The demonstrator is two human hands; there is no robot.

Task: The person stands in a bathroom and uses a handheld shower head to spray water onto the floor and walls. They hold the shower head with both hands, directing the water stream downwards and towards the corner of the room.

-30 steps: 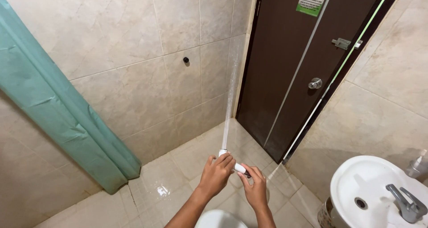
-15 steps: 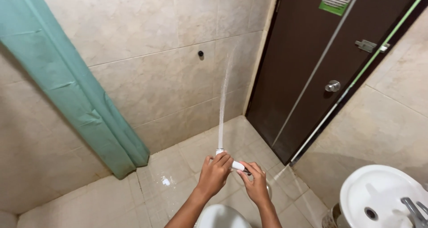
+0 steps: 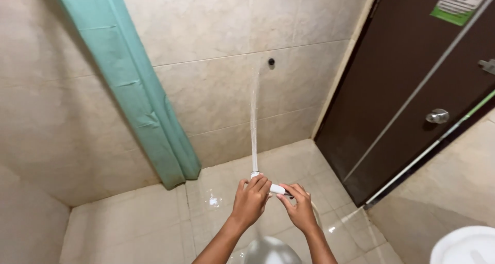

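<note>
Head view: your left hand (image 3: 251, 198) was closed over the front end of a small white spray nozzle (image 3: 273, 187), fingers curled down across its top, so only the short white stretch behind them showed. Your right hand (image 3: 298, 208) met it from the other side, its fingers bent in and pinching the rear end of the nozzle, thumb and forefinger pressed on the lever part; exactly how it sat under them you could not tell. The nozzle lay between the two hands, held out above the glossy beige floor tiles (image 3: 154, 217). A thin jet of water (image 3: 253, 119) rose from the nozzle's head straight toward the tiled wall (image 3: 216, 47), ending just below a small dark hole (image 3: 271, 62) in the tiles. A teal shower curtain (image 3: 139, 94) hung at a slant to the left, its hem touching the floor. The dark brown door (image 3: 407, 83) stood on the right with its round metal knob (image 3: 438, 115). The white basin (image 3: 466, 246) showed at the bottom right corner, and a rounded grey-white object (image 3: 270, 251) sat below your wrists, too cropped to identify.
</note>
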